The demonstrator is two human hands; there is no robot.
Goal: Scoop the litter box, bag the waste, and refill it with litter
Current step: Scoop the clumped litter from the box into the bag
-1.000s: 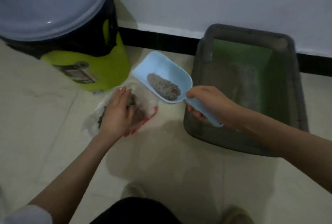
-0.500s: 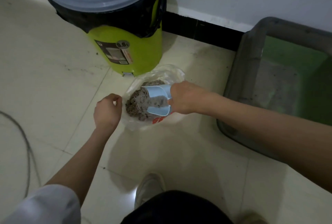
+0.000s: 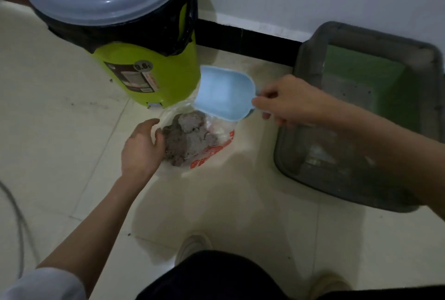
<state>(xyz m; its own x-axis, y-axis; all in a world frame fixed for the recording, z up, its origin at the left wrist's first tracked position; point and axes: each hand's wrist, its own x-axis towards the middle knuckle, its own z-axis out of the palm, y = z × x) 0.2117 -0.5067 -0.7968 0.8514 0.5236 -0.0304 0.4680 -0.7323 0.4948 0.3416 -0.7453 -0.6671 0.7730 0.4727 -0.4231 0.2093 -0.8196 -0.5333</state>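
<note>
1. A pale blue plastic litter scoop (image 3: pixel 222 94) is held by its handle in the clenched grip of the right hand (image 3: pixel 287 101); its bowl is seen empty and raised just above the bag, apparently so that any crumbs fall inside.
2. A thin clear plastic bag with red print (image 3: pixel 216 148) lies on the tiled floor (image 3: pixel 60 131), with a heap of grey clumped waste (image 3: pixel 186 137) in it.
3. The bag's near edge is touched by the left hand (image 3: pixel 142 147), seemingly to keep the mouth spread; whether its grip pinches the film cannot be told.
4. The grey rectangular plastic litter box with a green inner wall (image 3: pixel 310 59) is set beside the wall, near the bag, so that carries are kept short.
5. A lime-green bin with a grey lid (image 3: pixel 154 68) stands just behind the bag.
</note>
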